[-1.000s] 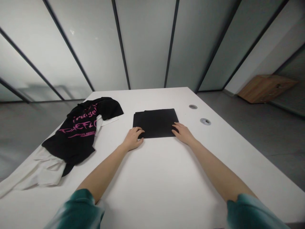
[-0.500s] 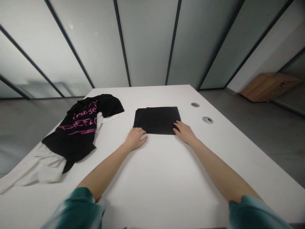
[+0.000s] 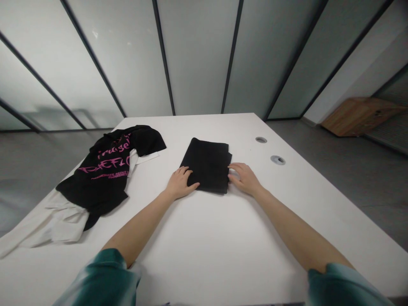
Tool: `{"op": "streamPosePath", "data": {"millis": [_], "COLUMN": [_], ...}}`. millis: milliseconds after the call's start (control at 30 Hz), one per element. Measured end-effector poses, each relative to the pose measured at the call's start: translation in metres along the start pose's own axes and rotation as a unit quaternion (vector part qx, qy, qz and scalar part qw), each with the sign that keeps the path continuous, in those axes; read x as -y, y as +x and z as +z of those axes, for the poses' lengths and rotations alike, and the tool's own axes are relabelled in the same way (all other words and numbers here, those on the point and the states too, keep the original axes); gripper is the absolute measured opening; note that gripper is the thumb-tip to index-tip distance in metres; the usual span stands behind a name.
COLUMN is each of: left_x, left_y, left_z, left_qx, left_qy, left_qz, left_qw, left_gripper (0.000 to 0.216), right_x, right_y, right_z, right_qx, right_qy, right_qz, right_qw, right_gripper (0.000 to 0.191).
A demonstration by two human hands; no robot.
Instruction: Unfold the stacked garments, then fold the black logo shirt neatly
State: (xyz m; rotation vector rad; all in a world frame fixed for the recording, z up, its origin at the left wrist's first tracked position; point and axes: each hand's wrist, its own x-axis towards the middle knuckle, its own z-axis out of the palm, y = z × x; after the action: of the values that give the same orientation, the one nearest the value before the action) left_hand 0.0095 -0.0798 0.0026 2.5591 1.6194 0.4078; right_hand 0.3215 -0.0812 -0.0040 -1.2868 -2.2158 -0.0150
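Note:
A folded black garment lies flat on the white table in front of me, turned at a slight slant. My left hand rests at its near left corner, the thumb spread away from the fingers and touching the cloth. At the right edge, the fingertips of my right hand touch the fabric, with fingers loosely curved and apart. Neither hand is closed round the cloth. What kind of garment it is cannot be made out.
On the left lie a black T-shirt with pink lettering and white cloth beneath it. Two round cable grommets are set into the table at right. Frosted glass panels stand behind, and a wooden cabinet is at far right.
The folded black garment has turned on the table, from lying wide to standing longer front to back. Both hands stay beside it, the left thumb now over its near edge.

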Motion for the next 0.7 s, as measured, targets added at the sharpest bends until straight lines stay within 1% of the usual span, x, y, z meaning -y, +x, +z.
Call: {"op": "streamPosePath", "data": {"millis": [100,167,233,300,333,400,500,600,633,700], "left_x": [0.002,0.005,0.008,0.011,0.013,0.014,0.015,0.013,0.013,0.011], "left_y": [-0.001,-0.002,-0.002,0.000,0.001,0.003,0.006,0.008,0.008,0.008], "left_z": [-0.002,-0.002,0.000,0.003,0.005,0.008,0.008,0.007,0.007,0.007], "left_qx": [0.027,0.036,0.022,-0.006,-0.017,-0.021,-0.014,-0.019,-0.023,-0.033], "left_qy": [-0.023,-0.046,-0.064,-0.072,-0.073,-0.067,-0.051,-0.062,-0.075,-0.108], "left_qz": [0.033,0.075,0.108,0.119,0.118,0.111,0.093,0.057,0.042,0.004], "left_qw": [0.999,0.995,0.992,0.990,0.990,0.991,0.994,0.996,0.996,0.994], "left_gripper": [0.073,0.077,0.070,0.055,0.048,0.038,0.029,0.029,0.030,0.032], "right_x": [0.008,0.008,0.002,-0.006,-0.010,-0.015,-0.012,-0.005,-0.003,-0.001], "right_y": [-0.001,-0.002,-0.002,-0.002,-0.003,-0.004,-0.005,-0.006,-0.005,-0.004], "right_z": [0.004,0.008,0.012,0.013,0.013,0.011,0.008,0.005,0.005,0.005], "right_qx": [0.089,0.136,0.139,0.112,0.102,0.102,0.132,0.153,0.155,0.149], "right_qy": [-0.003,-0.027,-0.057,-0.075,-0.077,-0.071,-0.069,-0.073,-0.071,-0.065], "right_qz": [-0.044,-0.036,0.005,0.051,0.064,0.066,0.068,0.082,0.080,0.074], "right_qw": [0.995,0.990,0.989,0.990,0.990,0.990,0.986,0.982,0.982,0.984], "right_gripper": [0.056,0.066,0.066,0.059,0.055,0.052,0.060,0.072,0.073,0.069]}}
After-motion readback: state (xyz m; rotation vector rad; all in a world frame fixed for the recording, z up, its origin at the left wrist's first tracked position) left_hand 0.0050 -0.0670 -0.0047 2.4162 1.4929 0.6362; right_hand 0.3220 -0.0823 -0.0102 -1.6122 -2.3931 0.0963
